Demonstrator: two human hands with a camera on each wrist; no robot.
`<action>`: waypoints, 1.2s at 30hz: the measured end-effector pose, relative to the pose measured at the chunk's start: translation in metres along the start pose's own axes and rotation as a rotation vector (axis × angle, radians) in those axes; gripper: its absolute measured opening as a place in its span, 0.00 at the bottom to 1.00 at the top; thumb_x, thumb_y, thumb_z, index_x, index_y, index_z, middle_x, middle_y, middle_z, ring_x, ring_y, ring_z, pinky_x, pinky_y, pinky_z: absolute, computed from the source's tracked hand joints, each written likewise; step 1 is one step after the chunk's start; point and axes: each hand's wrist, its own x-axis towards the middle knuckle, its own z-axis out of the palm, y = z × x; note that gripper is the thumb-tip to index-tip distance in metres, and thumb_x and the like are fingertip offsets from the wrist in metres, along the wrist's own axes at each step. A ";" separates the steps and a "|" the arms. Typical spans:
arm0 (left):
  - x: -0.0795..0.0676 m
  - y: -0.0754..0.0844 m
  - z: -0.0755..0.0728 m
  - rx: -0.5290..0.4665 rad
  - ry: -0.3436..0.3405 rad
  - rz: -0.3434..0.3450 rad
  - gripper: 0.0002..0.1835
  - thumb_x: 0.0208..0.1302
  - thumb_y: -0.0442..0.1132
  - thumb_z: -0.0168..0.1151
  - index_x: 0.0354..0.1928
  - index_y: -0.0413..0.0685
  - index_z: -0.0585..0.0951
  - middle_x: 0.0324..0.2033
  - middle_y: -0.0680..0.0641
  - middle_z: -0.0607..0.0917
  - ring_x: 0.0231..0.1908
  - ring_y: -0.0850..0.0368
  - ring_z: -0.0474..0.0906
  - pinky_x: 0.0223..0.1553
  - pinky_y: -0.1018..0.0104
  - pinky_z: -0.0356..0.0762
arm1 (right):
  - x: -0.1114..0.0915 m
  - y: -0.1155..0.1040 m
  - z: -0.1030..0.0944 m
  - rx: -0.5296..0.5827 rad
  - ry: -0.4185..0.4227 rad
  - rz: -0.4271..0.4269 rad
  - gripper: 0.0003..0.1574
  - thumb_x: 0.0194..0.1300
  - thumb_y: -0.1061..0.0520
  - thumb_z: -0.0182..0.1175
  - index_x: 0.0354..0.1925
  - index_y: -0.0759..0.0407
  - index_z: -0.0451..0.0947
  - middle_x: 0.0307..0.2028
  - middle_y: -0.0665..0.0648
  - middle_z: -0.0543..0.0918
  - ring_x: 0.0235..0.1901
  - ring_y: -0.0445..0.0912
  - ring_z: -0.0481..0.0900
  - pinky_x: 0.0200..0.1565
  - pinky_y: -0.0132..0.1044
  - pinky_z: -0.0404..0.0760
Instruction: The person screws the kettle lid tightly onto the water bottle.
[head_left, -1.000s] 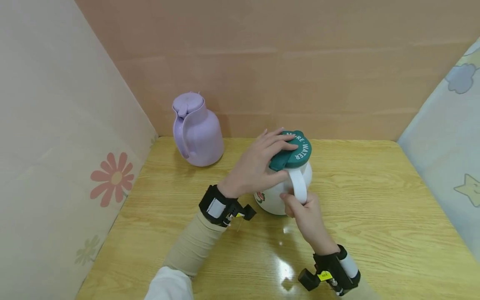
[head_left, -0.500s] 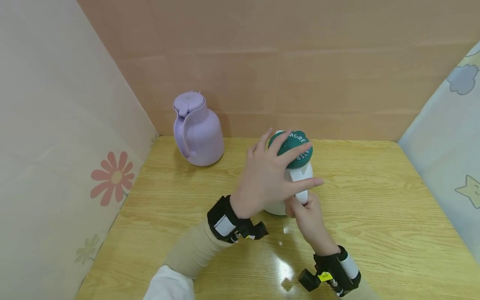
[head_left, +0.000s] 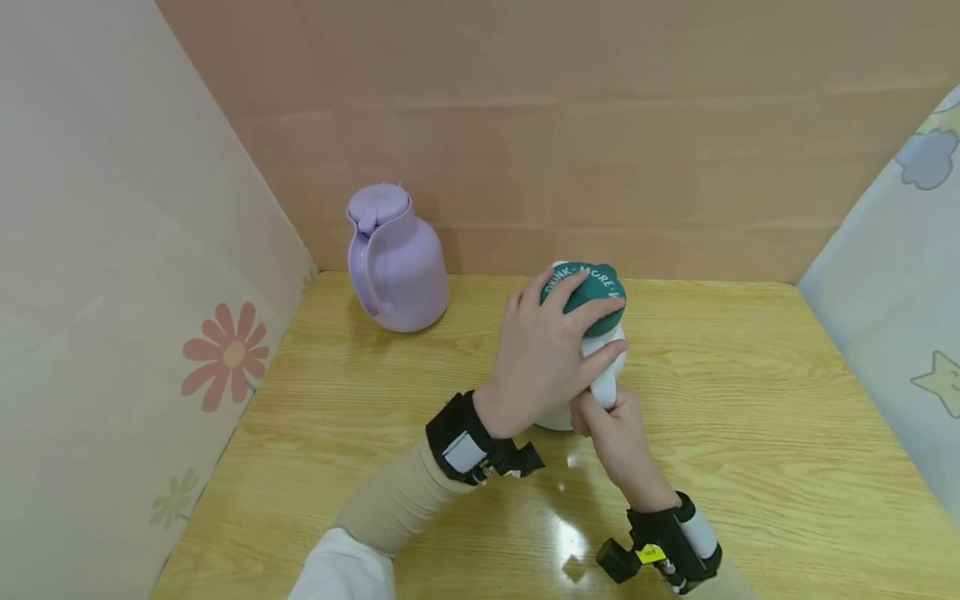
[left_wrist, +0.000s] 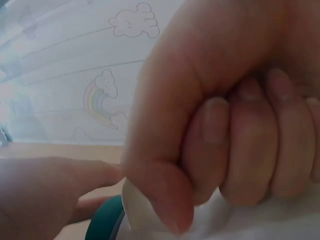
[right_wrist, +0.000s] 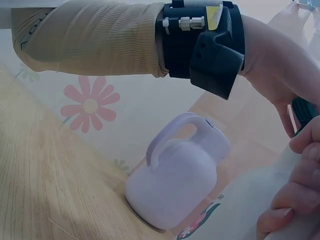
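Note:
A white thermos jug with a green lid stands on the table, mostly behind the hands. Over the lid lies my left hand, its fingers bent across the top and thumb by the near rim. My right hand grips the white handle below. Large in the left wrist view, the right hand's curled fingers wrap the handle, while the left hand reaches to the lid at the lower left. A printed flower shows on the jug's body in the right wrist view.
A lilac thermos jug with a handle stands at the back left of the wood-grain table. A brown backdrop rises behind. Patterned sheets bound the sides. Each wrist wears a black strap with a camera.
My left hand first lifted and spread its fingers, shifting nearer the handle, then bent them onto the lid. The lid's lettering has turned slightly clockwise. My right hand keeps its grip.

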 end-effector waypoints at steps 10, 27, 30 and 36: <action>0.007 -0.029 0.005 -0.343 0.015 0.113 0.14 0.63 0.50 0.74 0.49 0.59 0.90 0.56 0.47 0.83 0.64 0.49 0.73 0.70 0.58 0.56 | 0.001 -0.002 0.001 -0.071 0.016 0.042 0.29 0.71 0.72 0.52 0.14 0.57 0.61 0.10 0.53 0.58 0.13 0.48 0.51 0.17 0.41 0.52; 0.017 -0.061 0.006 -0.601 -0.052 0.236 0.22 0.59 0.48 0.76 0.56 0.54 0.88 0.58 0.49 0.83 0.68 0.55 0.66 0.70 0.60 0.55 | -0.001 -0.003 0.003 -0.090 0.069 0.081 0.28 0.70 0.72 0.54 0.14 0.58 0.61 0.10 0.54 0.57 0.13 0.48 0.53 0.17 0.42 0.53; 0.017 -0.058 0.002 -0.539 0.003 0.213 0.30 0.55 0.55 0.77 0.60 0.55 0.85 0.58 0.51 0.83 0.68 0.55 0.66 0.69 0.54 0.55 | 0.000 -0.003 0.003 -0.093 0.070 0.081 0.28 0.70 0.72 0.54 0.14 0.59 0.61 0.10 0.54 0.58 0.13 0.48 0.53 0.17 0.42 0.53; 0.014 -0.032 -0.019 -0.376 0.053 0.097 0.33 0.55 0.66 0.73 0.60 0.60 0.85 0.60 0.50 0.80 0.68 0.51 0.66 0.67 0.53 0.61 | 0.001 -0.001 0.003 -0.070 0.049 0.049 0.26 0.70 0.72 0.52 0.16 0.60 0.62 0.10 0.54 0.58 0.12 0.49 0.52 0.16 0.42 0.52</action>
